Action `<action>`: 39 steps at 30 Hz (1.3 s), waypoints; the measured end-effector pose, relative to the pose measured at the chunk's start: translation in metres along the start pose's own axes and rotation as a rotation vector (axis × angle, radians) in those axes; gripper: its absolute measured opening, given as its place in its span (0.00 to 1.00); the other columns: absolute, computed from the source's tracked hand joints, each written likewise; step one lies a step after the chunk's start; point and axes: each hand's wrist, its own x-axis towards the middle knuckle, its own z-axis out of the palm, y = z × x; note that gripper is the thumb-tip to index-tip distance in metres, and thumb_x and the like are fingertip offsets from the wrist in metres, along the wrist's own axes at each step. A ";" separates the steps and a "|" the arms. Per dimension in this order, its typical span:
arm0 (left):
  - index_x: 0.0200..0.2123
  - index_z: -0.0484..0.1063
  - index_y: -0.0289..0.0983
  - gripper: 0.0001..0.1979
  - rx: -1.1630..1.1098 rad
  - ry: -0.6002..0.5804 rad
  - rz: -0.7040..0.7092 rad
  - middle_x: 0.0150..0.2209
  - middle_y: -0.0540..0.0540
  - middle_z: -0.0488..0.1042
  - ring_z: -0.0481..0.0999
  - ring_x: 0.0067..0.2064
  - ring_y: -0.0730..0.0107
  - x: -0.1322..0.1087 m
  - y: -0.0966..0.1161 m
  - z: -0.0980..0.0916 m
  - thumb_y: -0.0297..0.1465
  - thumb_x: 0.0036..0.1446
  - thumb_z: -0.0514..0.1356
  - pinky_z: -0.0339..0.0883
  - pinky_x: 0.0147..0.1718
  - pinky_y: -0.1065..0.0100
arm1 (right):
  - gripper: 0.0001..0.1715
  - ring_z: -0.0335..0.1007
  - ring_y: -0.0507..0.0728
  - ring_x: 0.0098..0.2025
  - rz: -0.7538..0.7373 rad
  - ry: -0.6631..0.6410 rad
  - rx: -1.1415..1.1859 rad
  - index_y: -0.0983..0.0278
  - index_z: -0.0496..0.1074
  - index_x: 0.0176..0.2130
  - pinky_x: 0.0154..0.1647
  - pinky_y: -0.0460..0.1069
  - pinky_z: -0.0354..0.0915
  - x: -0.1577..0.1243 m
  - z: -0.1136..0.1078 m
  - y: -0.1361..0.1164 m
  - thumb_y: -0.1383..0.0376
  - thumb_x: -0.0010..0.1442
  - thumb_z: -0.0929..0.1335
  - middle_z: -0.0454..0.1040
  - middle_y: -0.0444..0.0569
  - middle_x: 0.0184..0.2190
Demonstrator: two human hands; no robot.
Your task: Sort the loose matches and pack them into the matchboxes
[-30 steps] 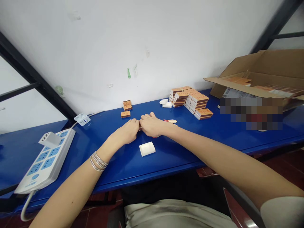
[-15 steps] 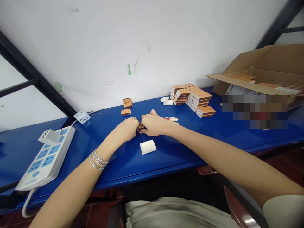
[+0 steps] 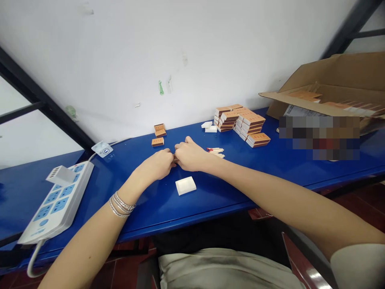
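Both hands meet over the blue table, closed around a small brown piece that looks like a matchbox sleeve, mostly hidden by the fingers. My left hand grips its left side. My right hand pinches it from the right, knuckles raised. Just in front of them lies a white matchbox tray. Loose matches with red heads are spread beside my right wrist. Behind my left hand are a few orange matchbox sleeves, and farther right, white trays.
Stacked matchboxes stand along the wall at the back right. An open cardboard box with more orange boxes occupies the right end. At left, a white power strip with a plugged-in adapter runs along the blue table, its cable hanging over the edge.
My fingers have closed in tighter, so less of the brown piece shows between them. The view has shifted slightly; the tray, matches and stacks lie as before.
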 end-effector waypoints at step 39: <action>0.28 0.75 0.36 0.11 -0.048 -0.043 0.012 0.29 0.41 0.77 0.74 0.28 0.63 -0.030 0.016 -0.039 0.31 0.57 0.55 0.61 0.27 0.65 | 0.14 0.67 0.60 0.37 -0.146 -0.245 0.184 0.67 0.70 0.33 0.44 0.56 0.57 -0.025 -0.033 0.001 0.64 0.65 0.60 0.72 0.57 0.38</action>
